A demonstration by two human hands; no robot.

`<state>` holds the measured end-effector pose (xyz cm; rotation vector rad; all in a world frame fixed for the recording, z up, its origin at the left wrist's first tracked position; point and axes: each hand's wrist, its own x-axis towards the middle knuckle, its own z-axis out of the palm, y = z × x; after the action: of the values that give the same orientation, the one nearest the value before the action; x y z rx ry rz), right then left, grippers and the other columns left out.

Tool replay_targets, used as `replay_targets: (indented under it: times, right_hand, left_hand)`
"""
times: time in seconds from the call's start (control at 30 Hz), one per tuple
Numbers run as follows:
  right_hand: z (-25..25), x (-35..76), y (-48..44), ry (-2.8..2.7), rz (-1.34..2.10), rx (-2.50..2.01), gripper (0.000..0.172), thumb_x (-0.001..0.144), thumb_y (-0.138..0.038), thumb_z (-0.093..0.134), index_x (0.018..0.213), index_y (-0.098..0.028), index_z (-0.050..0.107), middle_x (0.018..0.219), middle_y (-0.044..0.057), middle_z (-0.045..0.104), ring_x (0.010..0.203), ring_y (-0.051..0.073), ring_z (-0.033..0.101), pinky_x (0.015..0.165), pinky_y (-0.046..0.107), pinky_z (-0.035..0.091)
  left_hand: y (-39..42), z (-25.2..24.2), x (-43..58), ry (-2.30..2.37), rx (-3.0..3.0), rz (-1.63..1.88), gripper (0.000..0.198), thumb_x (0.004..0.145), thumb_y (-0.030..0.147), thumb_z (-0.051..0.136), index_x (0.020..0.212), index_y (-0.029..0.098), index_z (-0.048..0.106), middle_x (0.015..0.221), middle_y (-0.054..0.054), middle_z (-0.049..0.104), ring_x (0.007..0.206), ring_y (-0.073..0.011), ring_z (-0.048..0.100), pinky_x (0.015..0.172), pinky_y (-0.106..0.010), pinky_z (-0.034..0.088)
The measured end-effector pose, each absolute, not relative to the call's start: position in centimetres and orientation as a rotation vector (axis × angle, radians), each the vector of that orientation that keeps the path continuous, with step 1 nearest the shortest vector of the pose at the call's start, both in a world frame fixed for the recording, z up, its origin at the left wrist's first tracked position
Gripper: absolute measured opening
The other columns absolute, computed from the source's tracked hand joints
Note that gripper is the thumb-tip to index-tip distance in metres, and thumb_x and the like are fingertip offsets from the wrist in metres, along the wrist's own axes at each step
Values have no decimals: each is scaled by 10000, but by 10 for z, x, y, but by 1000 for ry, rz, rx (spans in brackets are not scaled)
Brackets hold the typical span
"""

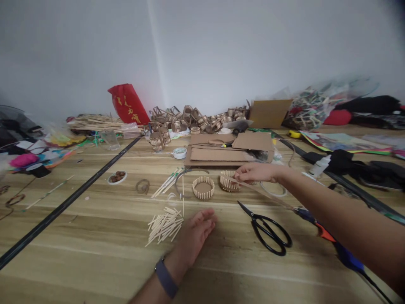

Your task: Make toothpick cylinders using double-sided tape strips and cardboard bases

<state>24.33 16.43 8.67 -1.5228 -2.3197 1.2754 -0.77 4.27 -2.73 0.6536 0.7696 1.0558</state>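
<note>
My right hand [255,172] pinches a thin brown strip [265,195], which slants down right toward the tip of a blue glue gun [343,251]. Right behind those fingers stands a ring of small upright sticks [228,181]. My left hand [198,232], slightly blurred, hovers over the table with fingers loosely stretched out and nothing in them. Beside it lies a pile of short wooden sticks [165,226]. A second stick ring with a brown base [203,188] sits just beyond the left fingertips. Black-handled scissors [268,230] lie between the hands, toward the right.
Flat cardboard pieces [218,154] lie behind the rings. Many small stick-and-cardboard models [193,118] are heaped by the wall, next to a red bag [129,103]. A small bowl of brown beads [117,177] stands left. A white bottle [320,166] is at right.
</note>
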Motion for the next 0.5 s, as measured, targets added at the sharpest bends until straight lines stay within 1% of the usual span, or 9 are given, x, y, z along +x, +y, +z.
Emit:
replay_targets:
  times: [0.1, 0.23, 0.3, 0.4, 0.43, 0.5]
  right_hand:
    - [94, 244, 159, -2270, 1327, -1509, 293, 683, -473, 568, 692, -182, 595, 635, -3, 538, 605, 145, 457, 584, 267, 338]
    - [111, 242, 146, -2203, 1389, -1483, 264, 676, -458, 592, 709, -196, 583, 808, 52, 650, 790, 208, 572, 695, 292, 412]
    - [123, 240, 137, -2170, 1407, -1454, 248, 677, -445, 613, 715, -203, 573, 859, 62, 667, 894, 239, 591, 764, 309, 426]
    - [148, 235, 121, -2191, 1390, -1382, 232, 698, -433, 629, 715, -209, 572, 866, 60, 665, 997, 267, 585, 827, 322, 423]
    - [157, 232, 114, -2207, 1380, -1364, 226, 702, -426, 633, 697, -210, 566, 846, 55, 658, 1003, 270, 583, 827, 323, 422]
    - [173, 226, 99, -2228, 1359, -1323, 220, 713, -412, 623, 672, -207, 557, 818, 45, 638, 943, 253, 584, 805, 321, 425]
  left_hand:
    - [40, -31, -8, 796, 730, 1023, 291, 699, 226, 740, 983, 162, 725, 1057, -90, 702, 1041, -226, 630, 1040, -379, 405]
    - [38, -35, -9, 827, 878, 1007, 302, 765, 249, 691, 1062, 193, 699, 1090, -82, 706, 1078, -233, 619, 1019, -378, 414]
    - [38, -36, -10, 826, 935, 1016, 313, 776, 255, 688, 1083, 194, 681, 1107, -90, 699, 1102, -241, 610, 1019, -379, 410]
    - [37, -35, -11, 807, 981, 1061, 341, 779, 299, 710, 1096, 187, 652, 1176, -112, 658, 1143, -254, 586, 1030, -388, 398]
    - [38, -34, -11, 796, 985, 1083, 364, 779, 328, 720, 1104, 187, 639, 1210, -121, 635, 1156, -259, 576, 1035, -395, 393]
    - [40, -34, -12, 764, 983, 1131, 460, 763, 408, 743, 1143, 189, 607, 1269, -142, 589, 1182, -273, 554, 1049, -415, 380]
